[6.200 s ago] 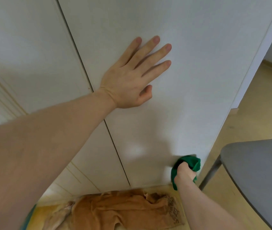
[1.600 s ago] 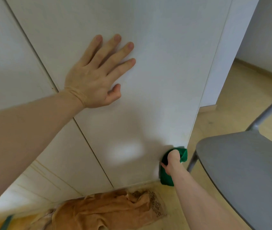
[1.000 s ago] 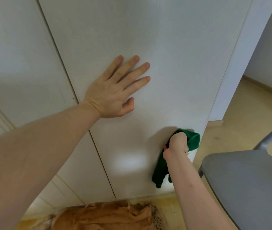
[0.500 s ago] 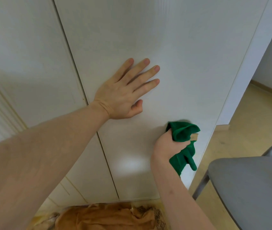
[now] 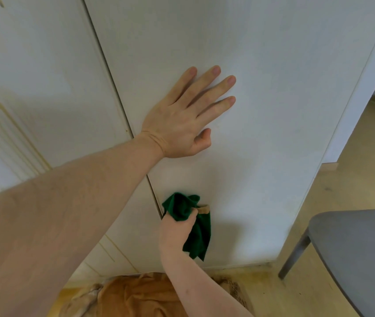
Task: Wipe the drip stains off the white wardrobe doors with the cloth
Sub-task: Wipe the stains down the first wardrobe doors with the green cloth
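Left hand [image 5: 177,124]: flat on the right wardrobe door [image 5: 262,65], fingers straight and spread toward 1 o'clock, thumb tucked low. Holds nothing.
Right hand [image 5: 176,232]: low centre, at 6 o'clock from the left hand. Fingers curled round the green cloth [image 5: 188,223], gripping it bunched.
Green cloth: upper wad pressed to the right wardrobe door just beside the seam [image 5: 111,78] between doors; a loose tail hangs down at 5 o'clock from the fist. A tan tag shows at its upper right edge.
Left wardrobe door [image 5: 44,76]: at 9 o'clock from the left hand, white, with a small brownish mark near the top edge of view.
Drip stains: none plainly readable on the right door at this sharpness.
Floor [image 5: 353,179]: pale wood, at 3 to 5 o'clock.
Grey chair [image 5: 360,248]: at 4 o'clock, seat and one leg in view, near the door's outer corner, apart from it.
Orange towel [image 5: 140,296]: crumpled on the floor at 6 o'clock, below the doors, partly behind the right forearm.
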